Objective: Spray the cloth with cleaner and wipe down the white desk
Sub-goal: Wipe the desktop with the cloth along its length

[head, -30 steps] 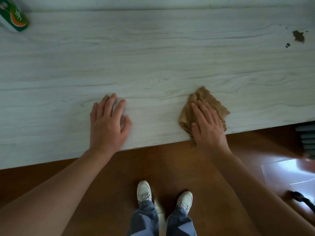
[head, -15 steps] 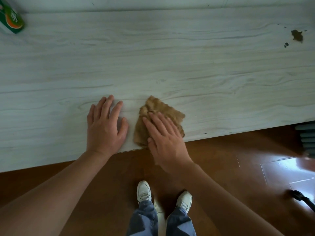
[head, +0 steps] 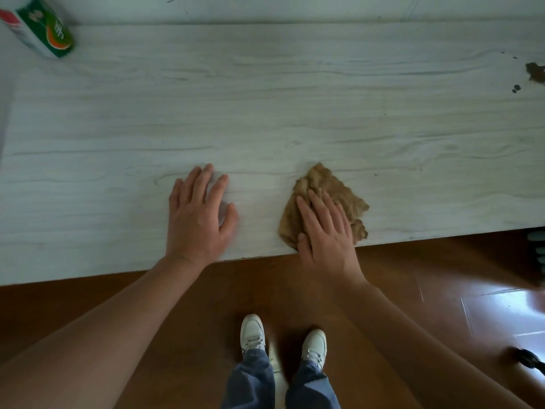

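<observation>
A crumpled tan cloth lies on the white wood-grain desk, close to its near edge. My right hand presses flat on the cloth with straight fingers, its heel over the desk edge. To the left, about a hand's width away, my left hand rests flat on the bare desk with fingers spread. A green and white cleaner bottle lies at the desk's far left corner.
A brown stain with small dark spots marks the desk's far right. The desk's back edge meets a pale wall. Below the near edge is brown wooden floor, with my white shoes.
My right hand slid the cloth left toward my left hand, then back to the right along the near edge. My left hand stayed in place.
</observation>
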`<state>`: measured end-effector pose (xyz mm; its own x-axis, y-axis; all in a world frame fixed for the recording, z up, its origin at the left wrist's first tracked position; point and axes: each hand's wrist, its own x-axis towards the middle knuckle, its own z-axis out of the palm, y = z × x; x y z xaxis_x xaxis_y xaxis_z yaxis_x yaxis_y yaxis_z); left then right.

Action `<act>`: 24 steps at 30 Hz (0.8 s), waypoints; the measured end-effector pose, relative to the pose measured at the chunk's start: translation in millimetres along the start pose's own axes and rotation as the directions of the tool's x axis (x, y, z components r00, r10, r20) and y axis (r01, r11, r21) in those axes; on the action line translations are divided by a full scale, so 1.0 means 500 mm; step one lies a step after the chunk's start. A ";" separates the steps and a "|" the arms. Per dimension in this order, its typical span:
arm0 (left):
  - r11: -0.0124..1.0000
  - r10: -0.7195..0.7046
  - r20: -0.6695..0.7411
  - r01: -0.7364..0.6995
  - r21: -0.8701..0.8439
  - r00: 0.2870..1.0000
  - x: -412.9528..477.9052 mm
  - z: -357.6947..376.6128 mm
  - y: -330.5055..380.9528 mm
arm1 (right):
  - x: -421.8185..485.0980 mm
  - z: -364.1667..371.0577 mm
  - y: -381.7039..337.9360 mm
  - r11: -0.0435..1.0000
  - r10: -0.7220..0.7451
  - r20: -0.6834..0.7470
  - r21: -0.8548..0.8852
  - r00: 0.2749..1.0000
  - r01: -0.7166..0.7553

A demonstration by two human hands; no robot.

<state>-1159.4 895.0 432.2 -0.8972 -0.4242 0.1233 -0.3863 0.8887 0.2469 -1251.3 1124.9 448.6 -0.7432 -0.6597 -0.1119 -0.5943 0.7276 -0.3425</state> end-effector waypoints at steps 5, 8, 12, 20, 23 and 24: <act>1.000 0.001 -0.015 -0.001 0.017 1.000 0.002 -0.001 -0.002 | -0.008 0.028 -0.074 0.978 -0.206 0.076 0.026 0.976 0.205; 1.000 -0.003 -0.028 0.004 0.011 1.000 0.003 -0.002 0.002 | 0.001 0.024 -0.048 0.968 -0.249 0.102 0.015 0.963 0.249; 1.000 -0.005 -0.020 0.006 0.020 1.000 0.003 -0.004 0.001 | 0.012 0.008 0.004 0.961 -0.277 0.106 0.020 0.955 0.276; 0.973 -0.198 0.066 0.188 0.136 0.978 0.000 -0.018 0.079 | 0.103 -0.119 0.301 0.981 -0.182 0.095 -0.050 0.979 0.187; 0.944 -0.311 0.016 0.307 0.123 0.950 0.010 0.001 0.187 | 0.118 -0.137 0.350 0.972 -0.211 0.114 -0.081 0.971 0.221; 0.947 -0.305 0.015 0.301 0.110 0.952 0.018 0.013 0.226 | 0.114 -0.135 0.349 0.968 -0.230 0.112 -0.080 0.967 0.239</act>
<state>-1212.4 992.9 454.7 -0.7398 -0.6723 0.0277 -0.6599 0.7330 0.1650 -1418.3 1226.8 445.6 -0.5477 -0.8259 -0.1339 -0.7773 0.5615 -0.2837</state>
